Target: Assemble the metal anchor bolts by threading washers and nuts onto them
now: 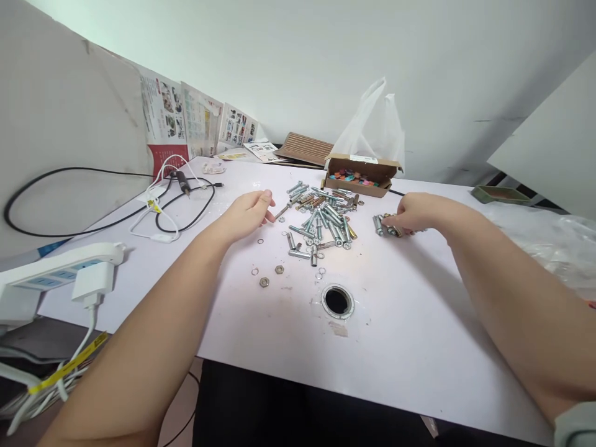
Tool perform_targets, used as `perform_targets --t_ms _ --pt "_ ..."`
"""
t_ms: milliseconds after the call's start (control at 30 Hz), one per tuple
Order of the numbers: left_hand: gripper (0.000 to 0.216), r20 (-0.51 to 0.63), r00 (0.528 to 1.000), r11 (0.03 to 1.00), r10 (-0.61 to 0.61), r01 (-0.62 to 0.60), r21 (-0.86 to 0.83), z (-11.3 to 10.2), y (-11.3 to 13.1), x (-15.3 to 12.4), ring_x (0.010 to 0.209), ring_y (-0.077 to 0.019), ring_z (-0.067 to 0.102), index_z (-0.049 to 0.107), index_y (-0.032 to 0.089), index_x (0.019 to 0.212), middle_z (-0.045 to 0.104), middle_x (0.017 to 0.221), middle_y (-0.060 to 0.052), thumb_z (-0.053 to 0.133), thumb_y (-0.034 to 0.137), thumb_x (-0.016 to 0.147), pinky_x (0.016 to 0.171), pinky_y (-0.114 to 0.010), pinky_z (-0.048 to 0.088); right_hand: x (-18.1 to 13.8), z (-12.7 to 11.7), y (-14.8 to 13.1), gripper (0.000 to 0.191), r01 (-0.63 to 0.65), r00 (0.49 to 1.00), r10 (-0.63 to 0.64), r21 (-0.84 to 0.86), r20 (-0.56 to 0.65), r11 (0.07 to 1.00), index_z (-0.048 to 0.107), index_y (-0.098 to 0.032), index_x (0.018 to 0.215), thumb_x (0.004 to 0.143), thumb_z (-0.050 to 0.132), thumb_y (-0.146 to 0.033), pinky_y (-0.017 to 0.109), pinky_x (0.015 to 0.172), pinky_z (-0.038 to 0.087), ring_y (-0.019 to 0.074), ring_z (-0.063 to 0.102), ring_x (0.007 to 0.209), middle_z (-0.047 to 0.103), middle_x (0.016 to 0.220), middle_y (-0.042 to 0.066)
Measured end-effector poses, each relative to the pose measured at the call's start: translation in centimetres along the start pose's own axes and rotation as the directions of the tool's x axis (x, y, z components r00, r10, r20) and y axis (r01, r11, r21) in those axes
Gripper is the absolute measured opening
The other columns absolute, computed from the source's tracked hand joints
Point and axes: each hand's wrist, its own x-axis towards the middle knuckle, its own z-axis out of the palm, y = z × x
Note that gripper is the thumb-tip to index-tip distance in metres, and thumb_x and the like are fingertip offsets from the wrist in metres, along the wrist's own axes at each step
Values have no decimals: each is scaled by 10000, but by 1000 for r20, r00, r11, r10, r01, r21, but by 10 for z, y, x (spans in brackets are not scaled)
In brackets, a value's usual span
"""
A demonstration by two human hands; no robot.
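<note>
My left hand (pixel 251 214) hovers at the left of a heap of metal bolts (pixel 321 217), thumb and fingers apart. Its fingertips come close to the end of one bolt (pixel 283 212); I cannot tell whether they touch. To the right of the heap, my right hand (pixel 414 212) reaches down with curled fingers onto a small group of expansion bolts (pixel 379 225). Those fingers partly hide the group. Loose sleeves (pixel 300 253) and flat washers lie at the heap's front. Two hex nuts (pixel 279 270) rest nearer to me.
A cardboard box (pixel 361 183) of coloured pieces stands behind the heap, with a white plastic bag (pixel 375 124) behind it. A round hole (pixel 337 301) opens in the tabletop. Cables and a power strip (pixel 60 267) lie left; clear plastic (pixel 540 236) and a green tray (pixel 500 194) right.
</note>
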Motion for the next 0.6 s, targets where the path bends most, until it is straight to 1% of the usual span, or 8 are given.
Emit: perform_targets --t_ms 100,167,200,267,300,367,467,600 --pt "607 12 1000 1000 -14 14 -9 1 -3 2 766 -168 648 597 156 1042 740 901 -100 267 657 953 776 -295 488 -7 18 -35 377 73 997 -73 69 0 995 681 -174 877 882 530 -519 312 577 370 184 558 630 634 662 75" --pt "620 21 1000 1000 -20 20 -1 0 -5 2 781 -173 650 604 155 1042 741 911 -104 271 670 945 765 -294 488 -10 29 -56 379 125 991 -130 122 34 985 680 -177 921 896 522 -520 303 573 371 170 554 616 646 671 63" --pt "612 27 999 1000 -22 22 16 -1 -5 2 785 -175 650 611 158 1043 742 922 -102 290 669 940 747 -289 485 -11 34 -65 370 150 982 -166 163 87 975 678 -182 938 903 521 -516 295 567 371 159 550 600 652 669 52" --pt "553 38 999 997 -26 24 69 -3 -4 1 775 -173 646 627 170 1055 743 949 -90 379 645 921 682 -270 467 -12 41 -77 327 189 941 -250 261 228 947 674 -204 965 900 547 -499 277 550 363 140 544 572 663 668 25" --pt "511 44 999 995 -30 25 96 -4 -2 0 749 -168 639 635 177 1064 744 954 -82 434 620 906 641 -259 450 -12 45 -82 298 202 916 -285 290 281 935 673 -215 967 888 575 -486 269 540 353 134 545 566 667 671 13" --pt "446 57 998 991 -40 32 126 -6 0 -2 659 -144 601 644 183 1080 744 946 -72 514 558 878 566 -241 408 -12 52 -90 245 231 896 -316 280 312 932 675 -225 933 854 635 -453 262 524 323 131 547 564 672 683 1" --pt "404 72 996 991 -59 50 122 -7 2 -5 539 -102 517 642 178 1084 742 921 -63 534 503 869 502 -228 362 -14 58 -96 207 257 907 -309 206 287 944 677 -215 815 843 656 -419 267 514 283 126 533 551 663 683 5" --pt "364 89 994 990 -57 45 136 -7 3 -5 524 -91 509 643 180 1061 738 896 -52 545 467 860 492 -220 357 -15 59 -96 222 230 910 -288 216 297 949 657 -210 731 850 627 -395 263 522 288 114 515 539 650 653 -6"
